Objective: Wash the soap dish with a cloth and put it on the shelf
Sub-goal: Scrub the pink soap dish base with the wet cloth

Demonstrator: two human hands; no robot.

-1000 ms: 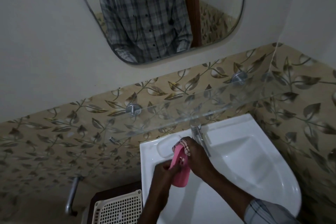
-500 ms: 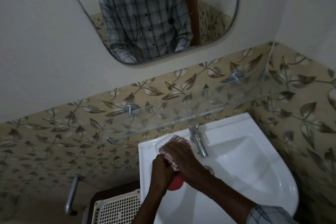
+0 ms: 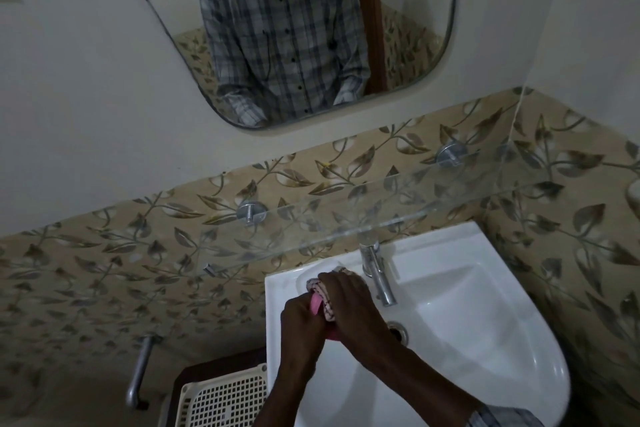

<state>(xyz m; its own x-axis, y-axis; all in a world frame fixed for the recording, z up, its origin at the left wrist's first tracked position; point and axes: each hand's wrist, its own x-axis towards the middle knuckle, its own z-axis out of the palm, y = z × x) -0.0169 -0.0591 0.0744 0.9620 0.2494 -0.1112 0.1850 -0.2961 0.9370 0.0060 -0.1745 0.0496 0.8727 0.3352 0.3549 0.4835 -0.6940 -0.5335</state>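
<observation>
A pink soap dish [image 3: 316,305] is held over the left part of the white sink [image 3: 485,340]. My left hand [image 3: 299,326] grips it from the left. My right hand [image 3: 349,305] presses a pink checked cloth [image 3: 323,295] against the dish, fingers curled over the cloth. Only a thin strip of the dish shows between my hands. A clear glass shelf [image 3: 398,208] runs along the tiled wall above the sink.
A chrome tap [image 3: 377,274] stands just right of my hands, with the drain [image 3: 398,331] below it. A cream perforated basket [image 3: 221,399] sits lower left beside a chrome pipe [image 3: 138,374]. A mirror [image 3: 294,28] hangs above, showing a person in a plaid shirt.
The dish stood upright and plainly visible a second ago; my right hand with the cloth has since moved down over it, and both hands now cover most of it.
</observation>
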